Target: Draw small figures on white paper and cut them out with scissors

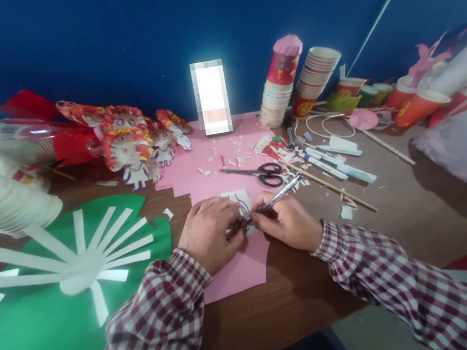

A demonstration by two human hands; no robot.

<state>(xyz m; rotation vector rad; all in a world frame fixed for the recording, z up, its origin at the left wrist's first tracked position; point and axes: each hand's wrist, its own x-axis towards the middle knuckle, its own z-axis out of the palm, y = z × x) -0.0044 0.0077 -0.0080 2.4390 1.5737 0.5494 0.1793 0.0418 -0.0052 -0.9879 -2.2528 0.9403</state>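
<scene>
My right hand grips a slim silver-grey pen, its lower end at a small white paper piece with dark drawn lines. My left hand lies curled over the left side of that paper and holds it; its fingertips come close to those of my right hand. Something dark shows under the left fingers, too small to name. Beneath both hands is pink paper. Just beyond them lie black-handled scissors, their blades pointing left.
Green paper with a white cut-up paper cup spreads at left. Paper figures stand behind it. Stacked cups lean near the blue wall. Pens, a wooden stick and paper scraps lie right; a blurred phone-like screen stands behind.
</scene>
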